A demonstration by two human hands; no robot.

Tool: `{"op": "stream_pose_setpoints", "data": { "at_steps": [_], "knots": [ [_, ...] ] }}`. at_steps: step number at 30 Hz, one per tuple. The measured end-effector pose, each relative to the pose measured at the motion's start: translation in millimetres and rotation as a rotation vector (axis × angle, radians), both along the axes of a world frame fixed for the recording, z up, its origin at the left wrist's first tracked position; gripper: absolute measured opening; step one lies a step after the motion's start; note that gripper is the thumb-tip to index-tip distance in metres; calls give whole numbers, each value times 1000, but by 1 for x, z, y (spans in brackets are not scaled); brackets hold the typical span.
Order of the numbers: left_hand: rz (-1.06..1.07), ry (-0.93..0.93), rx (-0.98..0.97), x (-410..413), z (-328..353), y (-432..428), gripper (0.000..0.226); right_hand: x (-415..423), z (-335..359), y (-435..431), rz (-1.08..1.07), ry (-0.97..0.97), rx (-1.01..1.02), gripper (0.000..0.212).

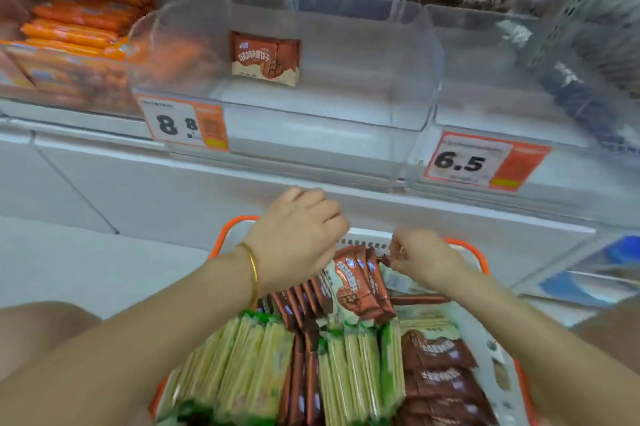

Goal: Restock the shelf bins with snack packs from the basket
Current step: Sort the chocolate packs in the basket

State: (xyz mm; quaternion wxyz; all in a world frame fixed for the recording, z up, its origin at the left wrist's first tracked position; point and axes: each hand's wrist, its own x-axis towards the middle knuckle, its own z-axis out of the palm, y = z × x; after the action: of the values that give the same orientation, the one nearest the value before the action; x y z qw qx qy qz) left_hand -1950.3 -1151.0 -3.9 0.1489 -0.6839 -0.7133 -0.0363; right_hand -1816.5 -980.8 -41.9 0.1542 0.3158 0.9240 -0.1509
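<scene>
Right hand (pixel 422 259) is at the far end of the basket (pixel 227 230), with fingers curled, and it pinches the top edge of the brown packs (pixel 360 283) that stand there in a leaning row. Left hand (pixel 294 238) is over the same row, closer to the basket's left rim. Its fingers bend down but the tips are hidden, so I cannot tell if it holds anything.

The wrappers look slippery and the grip is only on an edge. If several packs are lifted together, the inner ones may slide out and drop back into the basket or beside it. The row also leans, so removing part of it may make the rest fall over the green packs (pixel 242 356) at the basket's near end. The clear bin (pixel 311 135), above and beyond the basket, has a raised front wall, and a full handful could catch on it.

The brown packs are flat and glossy, chocolate colour with a cream band, like the single pack (pixel 265 58) already in that bin.
</scene>
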Motion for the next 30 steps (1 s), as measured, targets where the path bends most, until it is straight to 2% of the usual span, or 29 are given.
{"op": "stream_pose_setpoints", "data": {
  "at_steps": [4,8,11,14,16,18,19,22,24,25,27,30],
  "knots": [
    [25,-102,-91,9,-20,5,34,18,-72,28,-40,-114,167,36],
    [16,-150,-84,9,-26,11,22,24,-102,26,-67,-149,204,46],
    [8,-133,-91,5,-31,11,35,24,-105,23,-14,-162,315,36],
    [-16,-143,-59,5,-34,11,13,21,-91,23,5,-182,421,26],
    [-27,-151,-80,8,-36,12,25,14,-69,18,-59,-132,421,18],
    [-36,-205,-192,17,-35,12,40,8,-46,11,-181,39,261,10],
    [-21,-249,-268,23,-36,10,51,6,-35,8,-275,156,58,11],
    [32,-358,-371,34,-36,6,83,2,-7,-11,-712,490,-831,12],
    [-16,-276,-294,33,-33,3,83,0,4,-22,-938,543,-1249,11],
    [-26,-241,-236,33,-30,3,74,-2,8,-26,-990,540,-1373,11],
    [10,-313,-95,27,-19,0,45,-5,13,-32,-996,522,-1481,21],
    [207,-659,21,11,6,-9,26,-4,14,-39,-935,523,-1348,47]
  ]
}}
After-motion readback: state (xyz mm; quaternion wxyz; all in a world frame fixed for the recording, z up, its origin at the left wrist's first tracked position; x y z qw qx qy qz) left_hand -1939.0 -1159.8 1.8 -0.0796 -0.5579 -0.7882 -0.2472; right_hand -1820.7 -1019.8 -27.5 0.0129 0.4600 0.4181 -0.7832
